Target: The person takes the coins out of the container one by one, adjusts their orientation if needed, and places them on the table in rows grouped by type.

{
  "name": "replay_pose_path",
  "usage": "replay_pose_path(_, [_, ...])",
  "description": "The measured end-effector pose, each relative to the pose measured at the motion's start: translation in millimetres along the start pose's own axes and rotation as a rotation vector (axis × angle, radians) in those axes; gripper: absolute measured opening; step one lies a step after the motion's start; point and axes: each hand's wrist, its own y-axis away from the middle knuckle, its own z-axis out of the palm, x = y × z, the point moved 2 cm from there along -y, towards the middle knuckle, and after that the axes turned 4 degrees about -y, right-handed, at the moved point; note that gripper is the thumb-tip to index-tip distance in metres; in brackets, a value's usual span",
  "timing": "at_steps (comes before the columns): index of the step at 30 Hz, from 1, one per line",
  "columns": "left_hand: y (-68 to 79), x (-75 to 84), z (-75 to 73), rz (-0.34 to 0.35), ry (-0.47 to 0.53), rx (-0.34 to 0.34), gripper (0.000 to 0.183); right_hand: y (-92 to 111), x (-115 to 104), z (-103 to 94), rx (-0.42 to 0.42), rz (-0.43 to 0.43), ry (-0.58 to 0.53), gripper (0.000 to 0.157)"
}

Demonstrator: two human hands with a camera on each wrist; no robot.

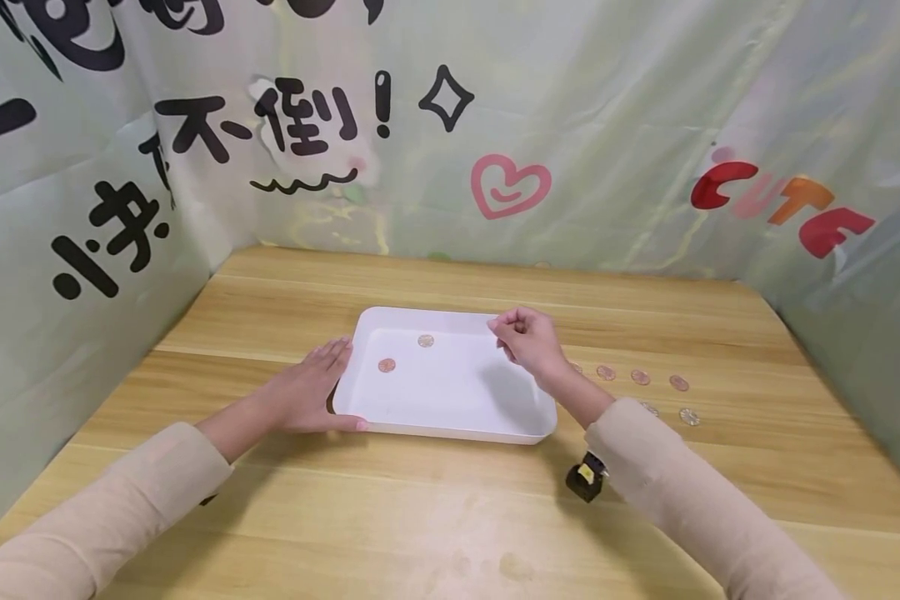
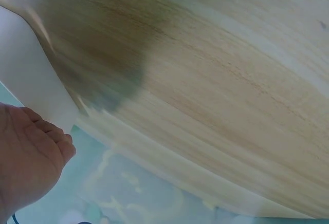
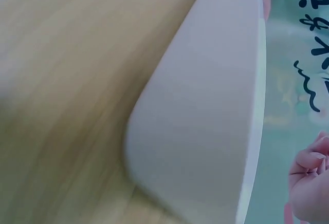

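Observation:
A white rectangular tray (image 1: pixel 438 392) stands on the wooden table. Inside it lie a small reddish round disc (image 1: pixel 386 365) and a clear round disc (image 1: pixel 425 341). Against the tray's left end rests my left hand (image 1: pixel 311 392), its fingers extended along the side and the thumb at the near left corner. My right hand (image 1: pixel 528 343) hovers over the tray's far right part, thumb and fingertips brought together. Whether anything small sits between those fingertips is hidden. The right wrist view shows that hand (image 3: pixel 311 183) with curled fingers, beyond the tray wall (image 3: pixel 200 111).
Right of the tray, several reddish discs (image 1: pixel 641 377) lie in a row, with clear discs (image 1: pixel 690 416) nearer; my right forearm partly covers both rows. A small black device (image 1: pixel 587 477) shows beside the right sleeve. Printed curtains (image 1: pixel 600 125) enclose the table's back and sides.

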Motion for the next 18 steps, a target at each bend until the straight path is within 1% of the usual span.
replay_pose_path(6, [0.2,0.1,0.0,0.006,-0.012,0.008,0.111,-9,-2,28.6,0.006,-0.009,-0.052,0.012])
replay_pose_path(12, [1.3,0.3,-0.1,0.008,-0.021,0.018,0.111,-15,-1,52.6,-0.027,-0.008,-0.064,0.011])
replay_pose_path(18, [1.8,0.8,-0.6,0.008,-0.018,0.012,0.110,-18,-1,74.2,-0.073,-0.022,-0.046,0.009])
